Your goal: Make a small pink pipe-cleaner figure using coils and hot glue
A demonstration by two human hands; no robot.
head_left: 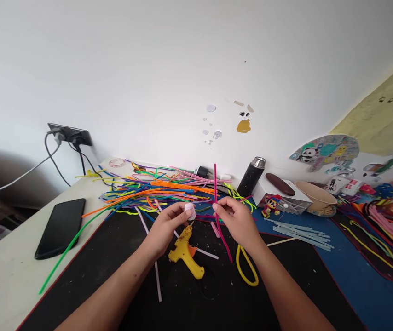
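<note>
My left hand (pixel 165 227) pinches a small pale pink-white rolled piece (pixel 190 211) between thumb and fingers. Between the thumb and fingertips of my right hand (pixel 239 223) is a magenta pipe cleaner (pixel 215 181), held roughly upright with its lower end slanting toward the mat. The two held things are apart. Just below my left hand lies a yellow hot glue gun (pixel 189 262), its dirty nozzle end pointing away from me. Pale pink pipe cleaners (pixel 158 282) lie around it. A yellow pipe cleaner loop (pixel 251 283) rests below my right wrist.
Many coloured pipe cleaners (pixel 141 188) are heaped at the back of the black mat (pixel 130 285). A phone (pixel 61 227) lies left. Toward the right stand a black thermos (pixel 251 177), a white box (pixel 298 202), a bowl (pixel 315 195) and a small figurine (pixel 271 205), near translucent glue sticks (pixel 303 233).
</note>
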